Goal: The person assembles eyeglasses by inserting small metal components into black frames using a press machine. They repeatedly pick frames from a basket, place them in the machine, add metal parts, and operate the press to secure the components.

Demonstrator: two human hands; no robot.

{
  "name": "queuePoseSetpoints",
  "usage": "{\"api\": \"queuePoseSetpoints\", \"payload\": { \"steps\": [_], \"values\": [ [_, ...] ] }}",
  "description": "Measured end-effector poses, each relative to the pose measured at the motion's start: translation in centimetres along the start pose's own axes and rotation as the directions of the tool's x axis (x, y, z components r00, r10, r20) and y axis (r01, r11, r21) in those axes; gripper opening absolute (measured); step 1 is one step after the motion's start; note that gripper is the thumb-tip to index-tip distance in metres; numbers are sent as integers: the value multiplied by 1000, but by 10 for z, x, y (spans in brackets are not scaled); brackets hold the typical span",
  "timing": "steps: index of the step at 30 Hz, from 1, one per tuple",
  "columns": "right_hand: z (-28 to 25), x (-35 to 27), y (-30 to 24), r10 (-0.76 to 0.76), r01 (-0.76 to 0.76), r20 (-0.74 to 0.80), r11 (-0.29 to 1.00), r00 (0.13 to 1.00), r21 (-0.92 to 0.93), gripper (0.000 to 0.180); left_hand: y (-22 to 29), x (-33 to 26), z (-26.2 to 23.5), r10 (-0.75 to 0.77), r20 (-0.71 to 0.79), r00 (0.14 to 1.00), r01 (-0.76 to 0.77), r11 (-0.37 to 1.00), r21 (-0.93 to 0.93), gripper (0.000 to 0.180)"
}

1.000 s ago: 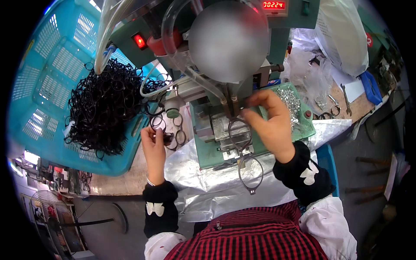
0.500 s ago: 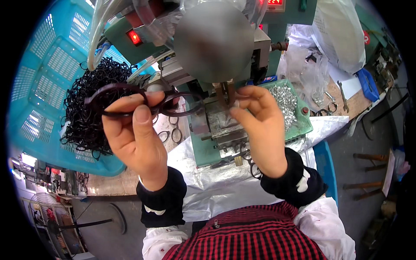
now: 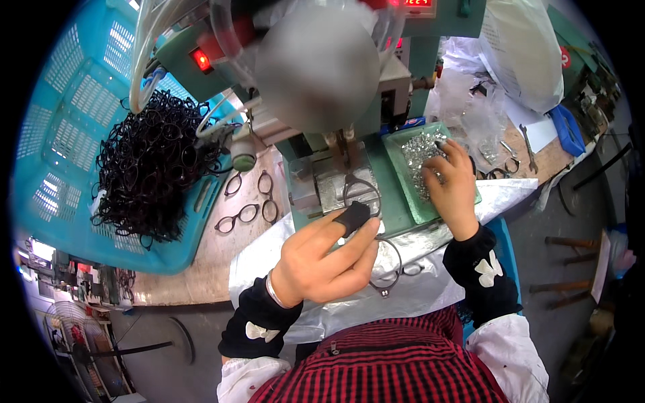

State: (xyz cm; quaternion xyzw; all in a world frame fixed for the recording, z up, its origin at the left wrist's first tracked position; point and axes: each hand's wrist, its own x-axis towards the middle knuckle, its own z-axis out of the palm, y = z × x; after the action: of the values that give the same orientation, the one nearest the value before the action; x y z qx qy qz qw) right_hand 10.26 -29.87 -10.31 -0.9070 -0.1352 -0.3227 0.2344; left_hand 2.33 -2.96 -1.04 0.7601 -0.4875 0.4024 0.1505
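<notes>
My left hand (image 3: 322, 265) is closed on a dark eyeglass frame (image 3: 356, 179), palm down, in front of the machine. One round rim lies over the metal work block (image 3: 329, 191), and the other hangs toward me below my fingers. A black cover (image 3: 353, 216) wraps the index finger. My right hand (image 3: 453, 191) reaches into a green tray (image 3: 422, 216) of small silver metal pieces (image 3: 418, 151). Its thumb and index finger are curled close together over the pieces; whatever they pinch is too small to make out. A dark cover shows on another fingertip.
Left stands a blue plastic basket (image 3: 74, 144) heaped with black eyeglass frames (image 3: 158, 161). Several frames (image 3: 235, 218) lie on the table beside it. The green machine (image 3: 181, 60) rises ahead. At right are a wrench (image 3: 529, 148), a blue dish (image 3: 569, 131) and clear plastic bags (image 3: 463, 114).
My left hand has lowered and moved right with an eyeglass frame, turning palm down. My right hand has left the machine head and moved right into the tray of metal pieces.
</notes>
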Motion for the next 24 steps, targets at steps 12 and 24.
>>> {"api": "queuePoseSetpoints", "payload": {
  "steps": [12, 24],
  "values": [
    [-1, 11, -1, -17, 20, -63, 999, 998, 50, 13, 72, -43, -82, -408, -67, 911, 413, 894, 174, 21],
    [1, 12, -22, 297, -263, 2, 845, 955, 466, 12, -96, -206, -85, -828, 12, 561, 625, 433, 650, 16]
  ]
}}
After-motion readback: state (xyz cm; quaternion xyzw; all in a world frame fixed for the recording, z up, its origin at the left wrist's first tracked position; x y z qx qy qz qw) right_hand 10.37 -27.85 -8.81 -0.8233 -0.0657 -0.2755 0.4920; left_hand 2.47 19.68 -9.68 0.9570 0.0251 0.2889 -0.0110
